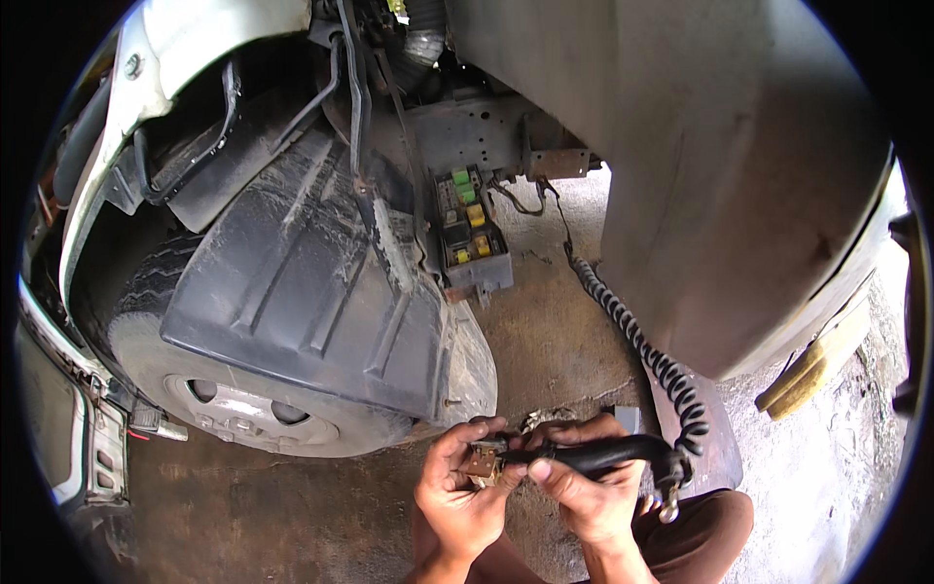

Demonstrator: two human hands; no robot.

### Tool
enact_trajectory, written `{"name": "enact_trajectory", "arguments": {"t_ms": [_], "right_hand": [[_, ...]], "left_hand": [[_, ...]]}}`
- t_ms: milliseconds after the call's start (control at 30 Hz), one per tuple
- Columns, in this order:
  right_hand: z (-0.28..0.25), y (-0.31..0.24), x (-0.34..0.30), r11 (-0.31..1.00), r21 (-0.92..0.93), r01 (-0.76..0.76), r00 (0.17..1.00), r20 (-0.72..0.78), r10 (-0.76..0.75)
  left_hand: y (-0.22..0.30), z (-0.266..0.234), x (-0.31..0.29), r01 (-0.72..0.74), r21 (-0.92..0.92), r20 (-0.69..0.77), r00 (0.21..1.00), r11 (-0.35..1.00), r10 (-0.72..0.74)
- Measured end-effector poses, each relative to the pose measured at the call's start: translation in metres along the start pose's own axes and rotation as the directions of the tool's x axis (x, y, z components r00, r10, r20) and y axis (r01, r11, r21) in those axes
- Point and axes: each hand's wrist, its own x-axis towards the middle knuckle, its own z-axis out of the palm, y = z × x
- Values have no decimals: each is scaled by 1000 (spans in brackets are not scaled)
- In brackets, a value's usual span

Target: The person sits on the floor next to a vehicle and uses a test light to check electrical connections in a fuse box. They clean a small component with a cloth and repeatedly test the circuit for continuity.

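In front of my crossed or bent leg, my left hand pinches a small brown and brassy metal connector piece between thumb and fingers. My right hand is closed around a thick black sleeved cable, its thumb pressed near the thin end that meets the connector piece. Whether the two are joined cannot be made out. The cable curves down on the right to a dark end fitting with a shiny metal tip. Beside that end hangs a black coiled cable.
To the left stand a truck wheel and its black plastic mudguard. An open fuse box with green and yellow parts is mounted ahead. A large grey body panel overhangs the right. A yellowish block lies on the concrete floor.
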Motion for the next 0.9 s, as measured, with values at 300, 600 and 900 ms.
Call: {"name": "enact_trajectory", "arguments": {"t_ms": [300, 600, 900], "right_hand": [[1, 7, -3, 997, -36, 61, 998, -11, -62], [3, 6, -3, 997, -79, 25, 997, -70, -30], [3, 5, -4, 992, -126, -29, 993, -114, 14]], "left_hand": [[-8, -1, 1, 37, -60, -16, 999, 998, -38], [-7, 5, 1, 74, -51, -46, 996, 996, -76], [-8, 5, 0, 89, -14, -60, 994, 996, -90]]}}
